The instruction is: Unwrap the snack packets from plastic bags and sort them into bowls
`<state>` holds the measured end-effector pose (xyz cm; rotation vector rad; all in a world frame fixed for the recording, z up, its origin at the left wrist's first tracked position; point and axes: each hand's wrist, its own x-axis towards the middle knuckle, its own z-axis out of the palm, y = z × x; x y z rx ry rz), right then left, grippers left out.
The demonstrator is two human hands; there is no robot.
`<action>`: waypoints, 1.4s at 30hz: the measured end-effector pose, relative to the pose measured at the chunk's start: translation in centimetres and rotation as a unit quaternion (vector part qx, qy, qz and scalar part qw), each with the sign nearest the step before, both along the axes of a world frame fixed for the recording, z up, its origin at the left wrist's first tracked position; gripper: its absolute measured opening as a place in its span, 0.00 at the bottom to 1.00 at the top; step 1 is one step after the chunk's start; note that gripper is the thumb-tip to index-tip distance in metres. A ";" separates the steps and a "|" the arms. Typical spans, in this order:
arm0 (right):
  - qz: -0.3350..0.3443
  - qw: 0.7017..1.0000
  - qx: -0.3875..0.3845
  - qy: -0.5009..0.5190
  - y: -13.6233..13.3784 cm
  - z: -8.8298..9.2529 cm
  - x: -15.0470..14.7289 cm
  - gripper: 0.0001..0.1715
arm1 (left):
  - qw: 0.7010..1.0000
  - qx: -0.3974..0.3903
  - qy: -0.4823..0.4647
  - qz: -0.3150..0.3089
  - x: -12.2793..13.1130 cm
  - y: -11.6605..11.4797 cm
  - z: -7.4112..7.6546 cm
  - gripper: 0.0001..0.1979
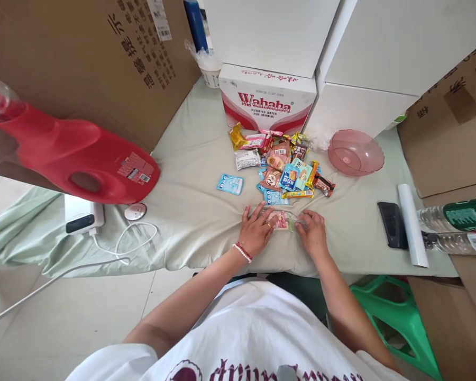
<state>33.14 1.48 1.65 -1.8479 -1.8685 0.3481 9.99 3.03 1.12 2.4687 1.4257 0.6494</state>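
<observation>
A small clear packet with pink and green contents (281, 220) lies on the cloth near the front edge, between my two hands. My left hand (257, 230) rests palm down with its fingers spread, the fingertips touching the packet's left end. At the right end, my right hand (311, 232) has its thumb and fingers closed on the clear wrapper. Just beyond is a pile of wrapped snacks, among them a blue packet (289, 177), a brown packet (271, 178) and a yellow stick pack (297, 194). A light blue packet (230, 183) lies apart on the left.
A pink translucent bowl (356, 153) stands right of the pile, before white cabinets. Behind the pile is a Wahaha carton (268, 100). A red detergent bottle (91, 159) and white power bank (83, 216) are left; a black phone-like object (392, 225) and white roll (413, 226) are right.
</observation>
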 end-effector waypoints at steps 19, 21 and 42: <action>0.207 0.978 -0.023 -0.002 1.6 4.1 -8.2 0.27 | 0.973 -0.127 -0.172 -0.092 -3.9 1.6 1.8 0.13; 0.221 0.973 -0.028 -0.065 1.0 3.9 -7.7 0.28 | 0.946 -0.173 -0.263 -0.078 -5.8 1.4 2.0 0.21; 0.160 0.941 -0.055 0.292 2.4 7.2 -6.2 0.22 | 0.762 -0.374 -0.526 0.049 -1.9 0.2 3.9 0.30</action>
